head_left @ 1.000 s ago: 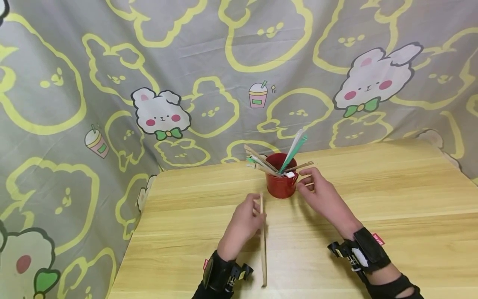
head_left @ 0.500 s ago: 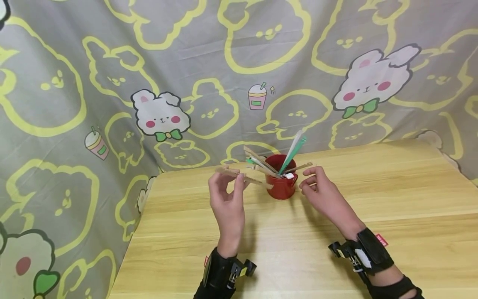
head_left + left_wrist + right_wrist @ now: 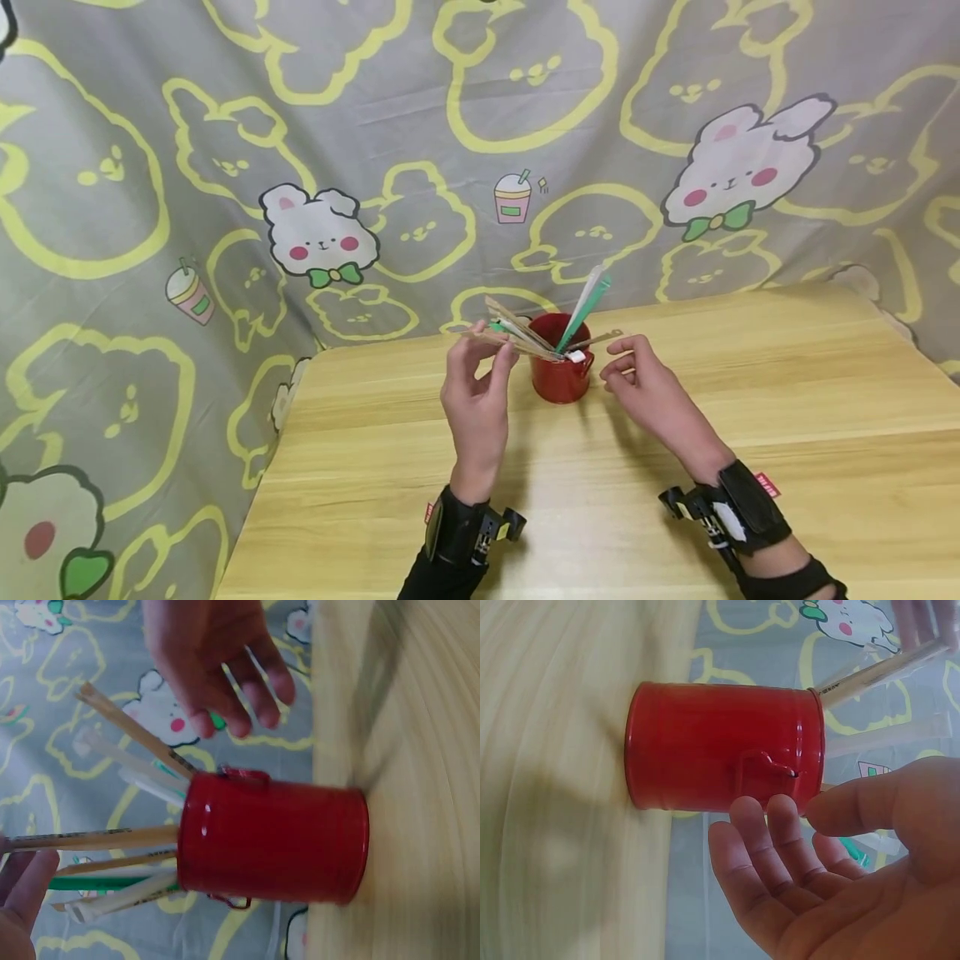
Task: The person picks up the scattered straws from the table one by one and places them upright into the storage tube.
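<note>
Within the last second the left hand (image 3: 478, 392) has picked a wrapped pair of chopsticks (image 3: 504, 341) up off the wooden table (image 3: 750, 433), where it had lain flat, and carried it up and over to the red tin cup (image 3: 558, 377); now the far tip sits at or just inside the rim while thumb and fingers pinch the near end, so I judge the pair is about to join the others. The right hand (image 3: 651, 390) has barely shifted: it hovers just right of the cup, near its small handle, fingers loosely curved and gripping nothing. The cup stands upright near the table's back edge, a glossy, smooth-walled cylinder with a rolled rim. It holds a splayed bundle of slim sticks (image 3: 585, 302), some in brown paper sleeves, some white, one green. The tabletop is pale, straight-grained wood; behind hangs a soft, creased grey cloth (image 3: 225, 150) printed with bunnies.
</note>
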{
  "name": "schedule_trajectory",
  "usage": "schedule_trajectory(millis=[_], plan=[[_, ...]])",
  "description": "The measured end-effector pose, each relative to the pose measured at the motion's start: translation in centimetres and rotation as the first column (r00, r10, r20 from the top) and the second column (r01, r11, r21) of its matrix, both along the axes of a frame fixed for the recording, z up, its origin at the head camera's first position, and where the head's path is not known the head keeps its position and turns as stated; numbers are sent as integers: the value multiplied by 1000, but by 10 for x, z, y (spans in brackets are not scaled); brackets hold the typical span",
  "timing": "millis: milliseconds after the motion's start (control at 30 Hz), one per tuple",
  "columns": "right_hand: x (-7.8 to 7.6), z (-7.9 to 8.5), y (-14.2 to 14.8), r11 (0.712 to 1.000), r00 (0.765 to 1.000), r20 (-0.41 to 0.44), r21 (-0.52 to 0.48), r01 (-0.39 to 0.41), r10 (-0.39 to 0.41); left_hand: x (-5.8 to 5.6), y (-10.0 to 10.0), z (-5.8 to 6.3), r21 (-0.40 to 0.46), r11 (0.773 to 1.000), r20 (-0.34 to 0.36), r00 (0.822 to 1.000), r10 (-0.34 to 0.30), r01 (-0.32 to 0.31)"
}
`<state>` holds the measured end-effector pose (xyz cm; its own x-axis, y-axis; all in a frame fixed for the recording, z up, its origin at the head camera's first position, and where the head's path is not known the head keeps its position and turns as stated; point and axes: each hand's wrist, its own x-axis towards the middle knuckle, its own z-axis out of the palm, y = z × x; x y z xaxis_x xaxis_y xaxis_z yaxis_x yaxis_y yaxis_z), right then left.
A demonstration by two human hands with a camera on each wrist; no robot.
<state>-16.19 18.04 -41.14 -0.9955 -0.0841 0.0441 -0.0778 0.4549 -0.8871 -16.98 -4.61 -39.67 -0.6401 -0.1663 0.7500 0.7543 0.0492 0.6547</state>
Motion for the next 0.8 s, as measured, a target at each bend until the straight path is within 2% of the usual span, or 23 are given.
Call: schedule_trajectory(millis=[100,333,500,600,800], plan=[[-1,1,-1,1000,1000,-5,5,0,0,-2,-2,-3,-92,995,37,998,50,-46],[-2,1,-3,999,1000,2,40,-2,2,-6,2,-12,-131,991,101,995,-12,25],[-3,0,-4,999,1000,1,43,-11,11,-11,7,-22,-187,982,130,991,9,16],[-3,-1,-4,999,1000,2,38,-18,18,-13,8,-26,-259,966,157,986,47,-5],[-3,0,-5,999,999,35,45,-17,15,-16,4,-31,-403,915,198,975,105,-16]])
